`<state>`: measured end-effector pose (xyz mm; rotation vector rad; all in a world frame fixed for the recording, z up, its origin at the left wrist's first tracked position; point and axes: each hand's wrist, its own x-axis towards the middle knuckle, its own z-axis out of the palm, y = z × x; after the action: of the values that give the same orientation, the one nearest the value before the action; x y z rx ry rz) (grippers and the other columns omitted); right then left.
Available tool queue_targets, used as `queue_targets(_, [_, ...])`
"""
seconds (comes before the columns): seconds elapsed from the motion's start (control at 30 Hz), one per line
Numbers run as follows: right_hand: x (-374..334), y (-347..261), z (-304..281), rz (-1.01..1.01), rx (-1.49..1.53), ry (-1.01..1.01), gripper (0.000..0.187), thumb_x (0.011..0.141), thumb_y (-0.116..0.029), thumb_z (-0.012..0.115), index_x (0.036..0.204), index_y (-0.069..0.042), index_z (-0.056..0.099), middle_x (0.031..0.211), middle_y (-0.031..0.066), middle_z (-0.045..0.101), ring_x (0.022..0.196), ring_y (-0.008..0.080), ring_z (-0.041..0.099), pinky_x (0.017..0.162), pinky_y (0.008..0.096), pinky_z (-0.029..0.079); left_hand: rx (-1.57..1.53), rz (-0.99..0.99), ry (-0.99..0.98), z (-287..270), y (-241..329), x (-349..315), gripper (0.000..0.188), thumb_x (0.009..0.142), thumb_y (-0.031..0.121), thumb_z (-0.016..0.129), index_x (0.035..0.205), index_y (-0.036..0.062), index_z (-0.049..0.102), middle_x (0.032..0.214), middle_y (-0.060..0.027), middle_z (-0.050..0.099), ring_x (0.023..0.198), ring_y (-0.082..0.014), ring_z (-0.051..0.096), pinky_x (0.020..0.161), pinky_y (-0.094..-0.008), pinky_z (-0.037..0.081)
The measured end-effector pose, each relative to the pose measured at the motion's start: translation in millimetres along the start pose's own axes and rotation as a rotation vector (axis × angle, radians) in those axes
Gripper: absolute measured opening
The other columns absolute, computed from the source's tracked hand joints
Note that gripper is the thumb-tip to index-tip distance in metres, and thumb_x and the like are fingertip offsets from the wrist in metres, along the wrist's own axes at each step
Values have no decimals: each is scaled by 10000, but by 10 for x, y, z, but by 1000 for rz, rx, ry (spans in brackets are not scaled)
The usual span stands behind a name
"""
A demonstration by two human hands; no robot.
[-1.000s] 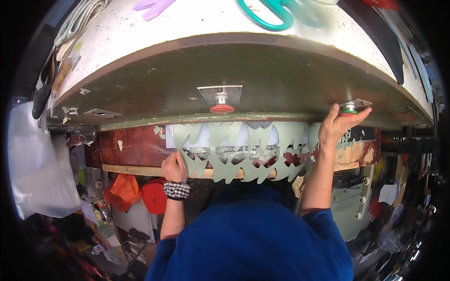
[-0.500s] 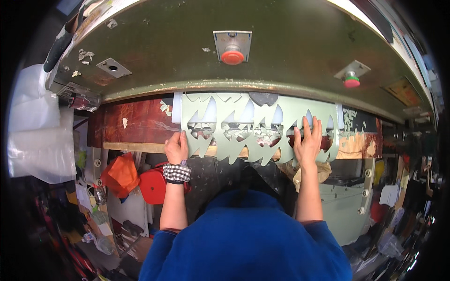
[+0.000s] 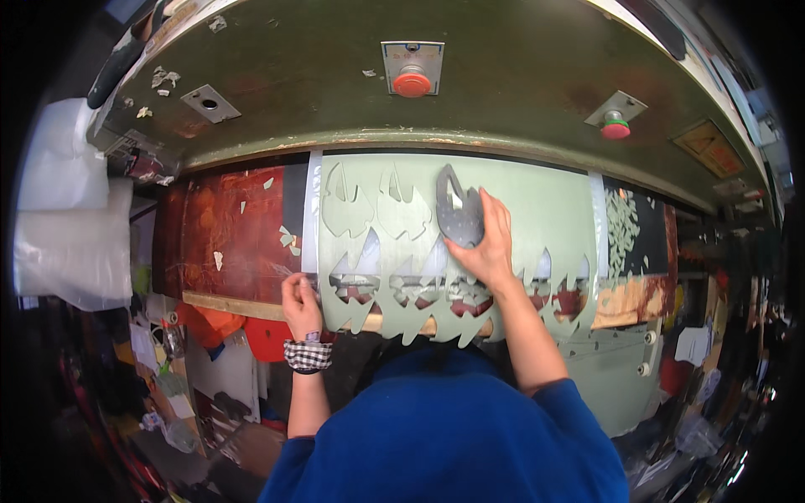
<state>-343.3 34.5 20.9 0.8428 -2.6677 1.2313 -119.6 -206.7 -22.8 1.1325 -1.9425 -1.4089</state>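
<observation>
A pale green sheet (image 3: pixel 537 201) with several leaf-like cut-outs lies over a white backing sheet (image 3: pixel 595 235) on the press bed, its near edge hanging toward me. My right hand (image 3: pixel 485 243) grips a dark grey cutting die (image 3: pixel 459 216) that rests on the sheet, thumb at its near end and fingers along its right side. To its left, two shapes are outlined in the sheet. My left hand (image 3: pixel 300 306) is closed at the sheet's left edge, fingertips pressed together; what they pinch cannot be made out.
The green press head (image 3: pixel 319 92) spans the far side, with a red button (image 3: pixel 412 82) and a green-ringed red one (image 3: pixel 615 126). Small green scraps (image 3: pixel 620 226) lie right of the sheet, others on the red-brown board (image 3: pixel 226 226). Clear plastic bags (image 3: pixel 71 243) hang far left.
The sheet has come toward me, baring more of its uncut surface and two outlined shapes. My right hand has moved from the sheet's right part onto the die. My left hand has shifted nearer me.
</observation>
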Motion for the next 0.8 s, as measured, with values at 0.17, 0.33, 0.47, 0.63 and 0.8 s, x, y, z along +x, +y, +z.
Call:
queue_targets(0.17, [-319,23,-190,349,758,35,1069,626,-33,853,1463,6,189,1225,187,547,1105,243,581,951,354,477,124,351,68,424,501,-242,171,928,60,550,1084,12,602,885,-35,583,799,-109,529,714,-261,450])
queue_targets(0.33, [-547,-18,-285,362,804,12,1047,671,1,828,1471,2,152,1188,161,582,1078,207,587,924,324,485,203,561,-327,1546,968,-510,150,893,185,578,849,48,618,801,-113,572,804,-296,550,738,-399,383])
queue_targets(0.47, [-660,74,-386,530,1224,115,960,719,15,765,1472,-12,169,1195,178,572,1119,236,564,972,350,448,329,658,-159,1699,974,-593,185,900,158,581,764,33,590,805,-126,560,800,-316,535,708,-414,398])
queue_targets(0.63, [-778,337,-812,519,1440,340,859,787,-4,688,1473,-28,172,1290,217,509,1181,262,523,1036,379,391,585,675,-192,1477,840,-496,110,847,124,644,793,37,603,776,-112,562,770,-308,544,701,-418,422])
queue_targets(0.8, [-972,308,-1094,351,860,390,930,743,34,719,1476,-39,151,1320,181,490,1186,260,514,1015,372,410,433,508,-297,1432,888,-421,267,822,129,693,1046,22,597,704,-88,557,710,-276,561,687,-399,455])
